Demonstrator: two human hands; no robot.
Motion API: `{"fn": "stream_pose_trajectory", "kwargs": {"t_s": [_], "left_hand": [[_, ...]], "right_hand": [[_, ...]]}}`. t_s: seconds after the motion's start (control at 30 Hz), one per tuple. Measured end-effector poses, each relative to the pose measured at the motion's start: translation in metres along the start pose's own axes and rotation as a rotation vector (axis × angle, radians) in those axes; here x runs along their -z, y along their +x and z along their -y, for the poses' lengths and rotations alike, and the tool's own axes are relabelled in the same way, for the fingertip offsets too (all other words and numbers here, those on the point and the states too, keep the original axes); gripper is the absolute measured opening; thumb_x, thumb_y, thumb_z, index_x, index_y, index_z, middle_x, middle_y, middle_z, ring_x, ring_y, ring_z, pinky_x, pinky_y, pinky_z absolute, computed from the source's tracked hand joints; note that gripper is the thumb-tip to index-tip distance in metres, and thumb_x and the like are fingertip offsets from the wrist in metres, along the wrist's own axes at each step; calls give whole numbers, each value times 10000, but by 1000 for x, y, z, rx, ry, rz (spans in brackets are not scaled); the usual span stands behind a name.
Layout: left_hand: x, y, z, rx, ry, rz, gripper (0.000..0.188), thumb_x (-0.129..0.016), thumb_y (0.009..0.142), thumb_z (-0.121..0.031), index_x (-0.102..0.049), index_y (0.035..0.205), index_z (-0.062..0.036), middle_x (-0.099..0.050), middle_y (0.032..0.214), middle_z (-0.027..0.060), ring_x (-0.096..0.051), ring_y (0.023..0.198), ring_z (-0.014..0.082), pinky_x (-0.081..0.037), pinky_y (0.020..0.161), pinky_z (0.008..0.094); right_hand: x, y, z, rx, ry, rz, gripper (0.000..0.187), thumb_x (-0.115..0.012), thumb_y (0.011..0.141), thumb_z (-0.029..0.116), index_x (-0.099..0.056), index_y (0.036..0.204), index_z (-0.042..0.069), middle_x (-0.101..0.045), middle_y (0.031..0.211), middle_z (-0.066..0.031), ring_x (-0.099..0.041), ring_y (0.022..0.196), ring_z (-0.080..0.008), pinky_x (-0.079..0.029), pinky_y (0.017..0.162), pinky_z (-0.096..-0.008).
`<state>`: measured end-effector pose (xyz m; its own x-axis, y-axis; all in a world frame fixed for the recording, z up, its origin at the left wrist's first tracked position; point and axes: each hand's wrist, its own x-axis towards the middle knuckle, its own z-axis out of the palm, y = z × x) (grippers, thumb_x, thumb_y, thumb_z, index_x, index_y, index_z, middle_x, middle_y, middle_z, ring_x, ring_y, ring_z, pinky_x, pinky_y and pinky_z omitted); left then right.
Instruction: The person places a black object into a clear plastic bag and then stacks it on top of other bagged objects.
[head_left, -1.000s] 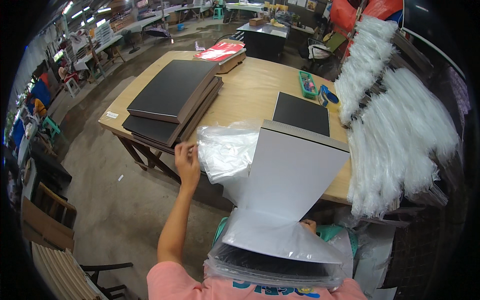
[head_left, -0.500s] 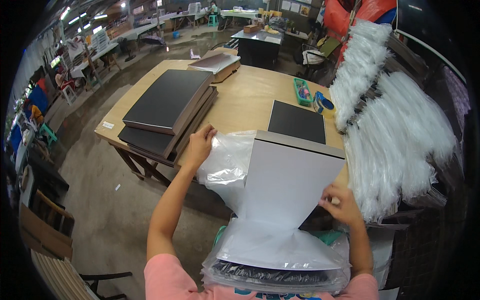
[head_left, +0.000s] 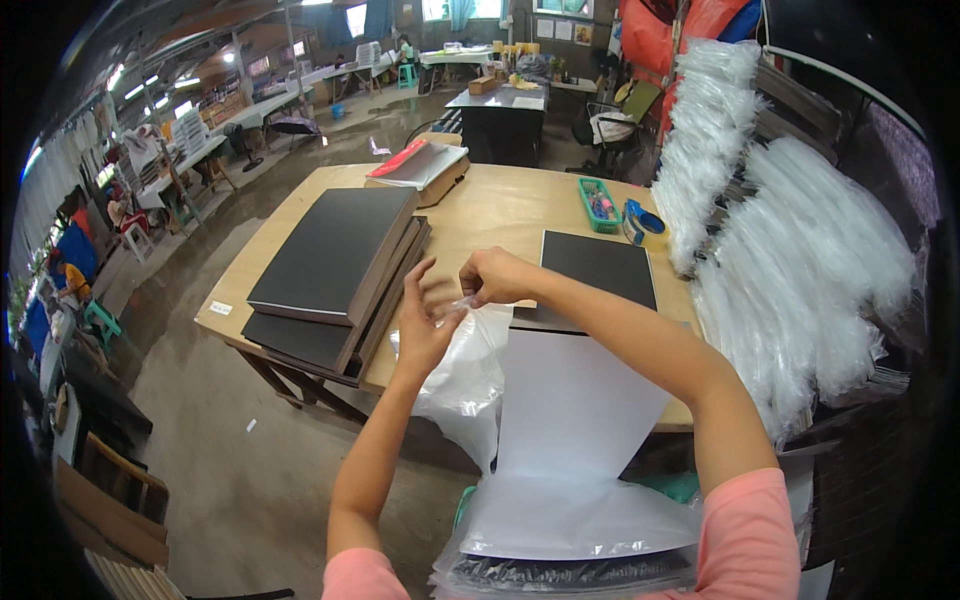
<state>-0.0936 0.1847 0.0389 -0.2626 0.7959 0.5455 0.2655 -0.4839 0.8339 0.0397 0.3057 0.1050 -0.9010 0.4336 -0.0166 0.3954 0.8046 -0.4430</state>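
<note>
Boards, black and rectangular (head_left: 335, 250), form one stack by the surface's (head_left: 510, 200) left edge. Next, the left hand (head_left: 428, 325) spreads its fingers beside clear plastic film (head_left: 458, 368), seemingly one piece, at the near edge; the right hand (head_left: 495, 278) pinches its top. It looks light, limp, slippery: best gripped by its rim. Then one smooth white sheet (head_left: 580, 395), one flat black panel (head_left: 600, 268).

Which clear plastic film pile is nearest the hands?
The flat, clear plastic pile that the right hand pinches, at the near edge of the pale wooden table; the long, bunched clear plastic heaps lie farther right.
</note>
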Motion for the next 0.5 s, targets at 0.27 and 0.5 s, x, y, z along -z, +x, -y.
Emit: {"fn": "stream_pose_trajectory", "kwargs": {"t_s": [0.27,0.5], "left_hand": [[13,4,22,212,36,-64,459,-686,761,38,-487,1173,-1,-539,679,-5,-503,585,47,-419,540,183],[12,6,30,137,-259,-112,502,-713,741,17,-514,1201,-12,-515,670,-34,-472,595,30,-380,532,172]], "right_hand": [[-18,9,-9,13,-19,-427,115,-706,658,75,-689,764,34,-674,731,-124,-658,710,-236,-511,657,-345],[-19,15,-13,186,-29,-245,215,-752,661,131,-652,790,-9,-656,715,-150,-645,699,-269,-509,672,-356]]}}
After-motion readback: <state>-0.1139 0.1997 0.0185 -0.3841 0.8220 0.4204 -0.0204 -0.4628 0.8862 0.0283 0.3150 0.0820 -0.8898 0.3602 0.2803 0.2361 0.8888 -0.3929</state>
